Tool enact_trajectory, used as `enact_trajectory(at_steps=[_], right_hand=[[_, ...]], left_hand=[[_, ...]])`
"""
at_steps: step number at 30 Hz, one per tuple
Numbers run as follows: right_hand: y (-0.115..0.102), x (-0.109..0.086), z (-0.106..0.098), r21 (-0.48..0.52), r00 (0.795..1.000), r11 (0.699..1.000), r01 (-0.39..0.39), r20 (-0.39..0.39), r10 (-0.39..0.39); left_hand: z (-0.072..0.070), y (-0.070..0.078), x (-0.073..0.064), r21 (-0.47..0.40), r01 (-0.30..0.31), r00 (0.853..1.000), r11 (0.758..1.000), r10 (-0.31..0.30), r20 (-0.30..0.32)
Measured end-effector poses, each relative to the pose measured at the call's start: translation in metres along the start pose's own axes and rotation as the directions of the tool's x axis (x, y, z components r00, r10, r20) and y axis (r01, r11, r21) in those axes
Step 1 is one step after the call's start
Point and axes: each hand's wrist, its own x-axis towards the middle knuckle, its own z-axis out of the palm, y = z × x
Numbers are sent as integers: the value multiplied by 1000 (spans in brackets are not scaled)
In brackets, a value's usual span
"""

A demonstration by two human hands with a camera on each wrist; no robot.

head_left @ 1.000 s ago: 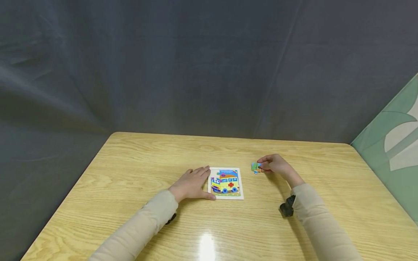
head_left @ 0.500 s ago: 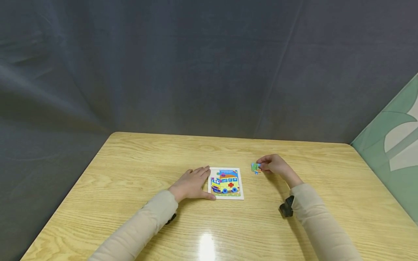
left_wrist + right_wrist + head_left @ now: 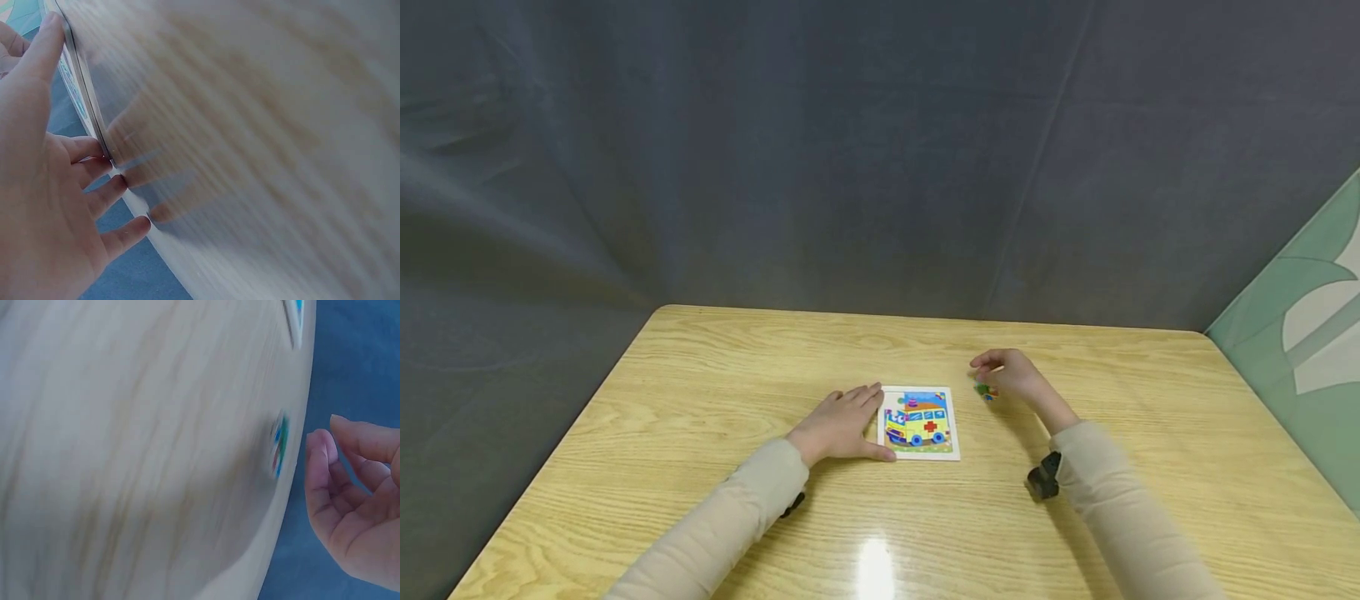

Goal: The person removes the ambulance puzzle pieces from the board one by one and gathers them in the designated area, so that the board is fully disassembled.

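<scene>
A square white-framed jigsaw puzzle [image 3: 921,456] with a yellow ambulance picture lies on the table, its upper left corner bare. Along its left side rests my left hand [image 3: 842,422], fingers spread, the thumb at the lower left corner and the fingertips at the upper left. To the right of the frame is a small green, blue and orange puzzle piece [image 3: 987,392]. My right hand [image 3: 1013,373] hovers just over that piece, partly covering it. In the right wrist view the fingers are loosely bent with nothing between them, and the piece [image 3: 279,447] lies on the tabletop apart from them.
The wooden table [image 3: 760,358] has a light glare near its front. A dark cloth [image 3: 850,167] hangs behind it, and a green patterned panel [image 3: 1315,333] stands at the right. A black wrist device [image 3: 1043,477] sits under the right sleeve.
My right hand has let go of the puzzle piece and moved slightly left and up over it. The piece has turned and shifted a little. My left hand and the frame stay put.
</scene>
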Motion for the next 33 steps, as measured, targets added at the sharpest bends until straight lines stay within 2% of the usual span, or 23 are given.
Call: enact_trajectory(at_steps=[14, 22, 31, 33], right_hand=[[-33, 7, 37, -3, 986, 992, 126, 106, -125], [-46, 7, 55, -46, 978, 988, 148, 156, -139], [-53, 8, 63, -98, 977, 987, 129, 180, -110], [-53, 9, 65, -123, 973, 982, 147, 194, -122]], left_hand=[[-1, 0, 0, -10, 17, 1000, 1000, -17, 8], [-2, 0, 0, -4, 10, 1000, 1000, -10, 4], [-1, -2, 0, 16, 2, 1000, 1000, -2, -2], [-1, -2, 0, 18, -1, 1000, 1000, 1, -5]])
